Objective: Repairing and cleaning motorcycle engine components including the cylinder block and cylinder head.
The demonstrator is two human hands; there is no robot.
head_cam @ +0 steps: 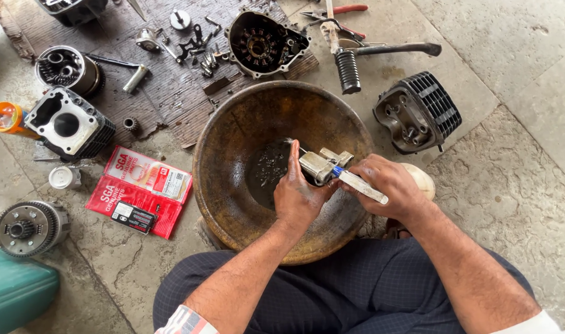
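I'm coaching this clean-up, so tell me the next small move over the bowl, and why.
Probably run the brush in the right hand along the small metal part held by the left hand. The brush already meets the part, and both sit above the dark liquid in the rusty metal bowl, which would catch the drips.

Around you on stone floor: finned cylinder head (pixel 418 111) at upper right, engine side cover (pixel 265 43) at top, cylinder block (pixel 69 124) at left, red parts packets (pixel 140 188) beside it, clutch assembly (pixel 29 227) lower left, red-handled pliers (pixel 335 11) top.
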